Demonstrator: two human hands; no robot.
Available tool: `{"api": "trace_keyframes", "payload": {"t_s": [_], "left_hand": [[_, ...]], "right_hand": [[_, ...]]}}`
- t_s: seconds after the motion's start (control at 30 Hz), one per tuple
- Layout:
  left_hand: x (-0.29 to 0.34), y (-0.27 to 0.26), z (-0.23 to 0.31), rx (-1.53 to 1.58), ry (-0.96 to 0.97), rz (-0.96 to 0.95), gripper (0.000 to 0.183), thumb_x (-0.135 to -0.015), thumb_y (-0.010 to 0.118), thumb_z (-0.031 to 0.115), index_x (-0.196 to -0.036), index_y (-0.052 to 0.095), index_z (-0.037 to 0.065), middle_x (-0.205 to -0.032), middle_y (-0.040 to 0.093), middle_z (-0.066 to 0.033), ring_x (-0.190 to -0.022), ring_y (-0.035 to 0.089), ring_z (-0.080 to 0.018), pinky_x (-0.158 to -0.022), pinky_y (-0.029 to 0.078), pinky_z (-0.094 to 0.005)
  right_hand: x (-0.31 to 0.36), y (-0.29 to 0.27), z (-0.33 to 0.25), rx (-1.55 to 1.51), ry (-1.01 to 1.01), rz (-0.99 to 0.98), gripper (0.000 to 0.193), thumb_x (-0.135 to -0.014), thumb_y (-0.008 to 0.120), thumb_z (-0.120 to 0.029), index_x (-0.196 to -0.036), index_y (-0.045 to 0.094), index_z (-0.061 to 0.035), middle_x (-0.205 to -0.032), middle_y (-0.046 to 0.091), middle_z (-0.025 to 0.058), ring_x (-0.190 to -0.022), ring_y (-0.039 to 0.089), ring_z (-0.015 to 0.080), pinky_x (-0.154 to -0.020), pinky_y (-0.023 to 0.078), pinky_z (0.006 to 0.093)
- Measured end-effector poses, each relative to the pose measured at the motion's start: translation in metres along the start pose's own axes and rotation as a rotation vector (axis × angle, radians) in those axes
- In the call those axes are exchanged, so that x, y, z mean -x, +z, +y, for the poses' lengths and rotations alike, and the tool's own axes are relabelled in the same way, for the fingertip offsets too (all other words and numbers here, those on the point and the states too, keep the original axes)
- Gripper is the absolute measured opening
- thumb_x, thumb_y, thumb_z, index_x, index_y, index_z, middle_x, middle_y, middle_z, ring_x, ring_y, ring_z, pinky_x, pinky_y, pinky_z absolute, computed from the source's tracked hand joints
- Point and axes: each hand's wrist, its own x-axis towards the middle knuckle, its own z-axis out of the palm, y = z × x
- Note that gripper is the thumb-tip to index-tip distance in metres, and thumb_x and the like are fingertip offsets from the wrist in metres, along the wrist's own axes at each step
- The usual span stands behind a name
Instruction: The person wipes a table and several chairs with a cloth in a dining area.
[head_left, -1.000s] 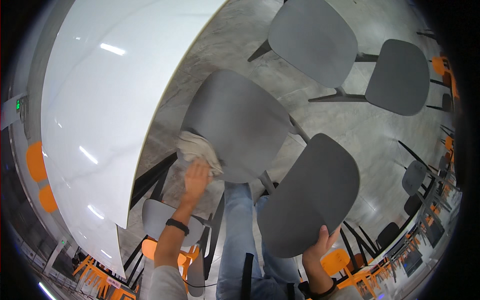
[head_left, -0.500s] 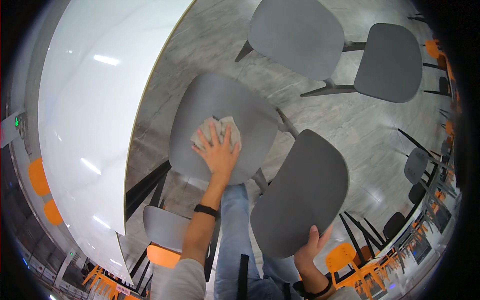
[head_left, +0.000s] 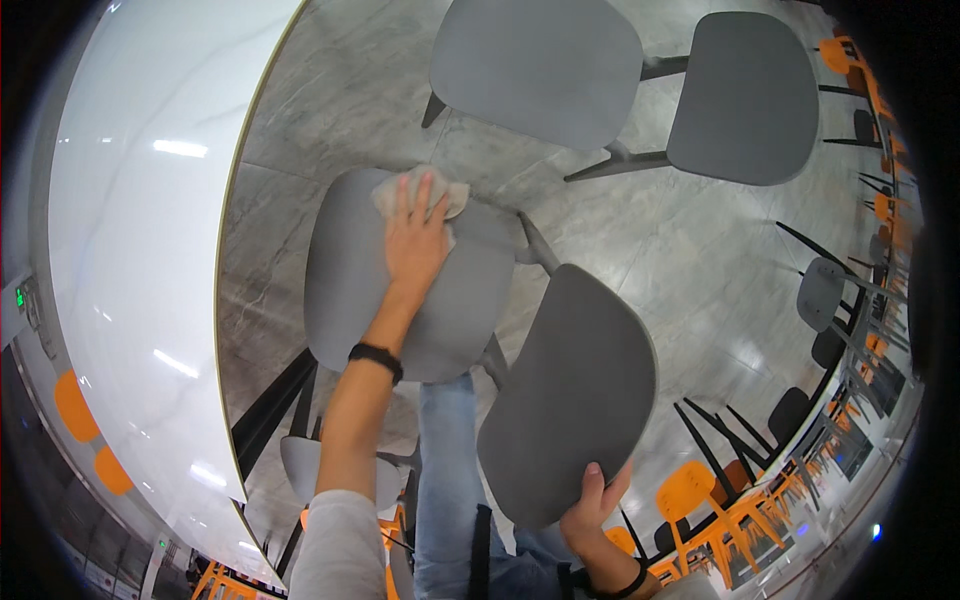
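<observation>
My left hand [head_left: 415, 245] presses a beige cloth [head_left: 460, 199] onto the grey seat [head_left: 345, 270] of a chair, near the seat's far edge. Its fingers are stretched over the cloth and slightly apart, and the palm hides part of the cloth. The chair's grey backrest [head_left: 575, 390] rises to the right of the seat. At its near lower edge, my right hand [head_left: 592, 507] grips it, thumb on the face toward me and fingers mostly hidden behind the rim.
A white glossy table [head_left: 150, 230] stands along the left, its leg [head_left: 275, 415] beside the seat. Another grey chair [head_left: 540, 70] is on the far side. Behind my left forearm is one more grey chair [head_left: 298, 465]. Orange chairs [head_left: 688, 490] line the right rim. Marbled tiles [head_left: 690, 270] cover the floor.
My left hand has slid the cloth away from me, from the seat's middle to its far edge. My right hand keeps its grip on the backrest. The whole view has shifted slightly.
</observation>
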Motion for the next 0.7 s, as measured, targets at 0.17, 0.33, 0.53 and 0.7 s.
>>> {"api": "trace_keyframes", "payload": {"t_s": [0.17,0.33,0.53,0.7], "left_hand": [[0.013,-0.006,-0.001,0.04,0.024,0.013,0.056,-0.08,0.07,0.016,-0.136,0.07,0.021,-0.165,0.043,-0.0035,-0.156,0.032,-0.0397,-0.118,0.04,-0.0584],[0.147,-0.063,-0.039,-0.043,-0.107,-0.08,0.058,-0.076,0.071,0.016,-0.134,0.071,0.025,-0.163,0.046,-0.0036,-0.155,0.033,-0.0407,-0.119,0.039,-0.0596],[0.261,-0.1,-0.043,0.069,0.036,-0.342,0.039,-0.081,0.071,0.01,-0.12,0.075,0.016,-0.165,0.046,-0.0031,-0.154,0.038,-0.0376,-0.118,0.043,-0.055],[0.188,-0.035,0.021,0.266,0.46,-0.393,0.015,-0.089,0.067,0.015,-0.103,0.073,0.016,-0.166,0.045,0.0001,-0.156,0.037,-0.0307,-0.122,0.04,-0.0542]], "right_hand": [[-0.004,0.001,-0.009,-0.01,-0.017,-0.041,0.053,-0.103,0.053,-0.019,-0.151,0.041,0.0007,-0.139,0.052,0.0124,-0.123,0.049,0.0209,-0.109,0.037,0.0356],[-0.006,0.004,-0.018,-0.066,-0.046,-0.11,0.049,-0.103,0.054,-0.017,-0.148,0.044,0.0004,-0.135,0.054,0.0111,-0.12,0.051,0.0193,-0.107,0.038,0.0344],[-0.01,0.009,-0.02,-0.089,-0.116,-0.124,0.048,-0.1,0.051,-0.012,-0.146,0.045,0.0002,-0.132,0.055,0.0103,-0.117,0.05,0.0186,-0.106,0.039,0.0344],[-0.01,0.009,-0.018,-0.038,-0.126,-0.082,0.051,-0.098,0.05,-0.009,-0.148,0.044,0.0002,-0.133,0.055,0.0103,-0.119,0.05,0.0188,-0.107,0.039,0.0348]]}}
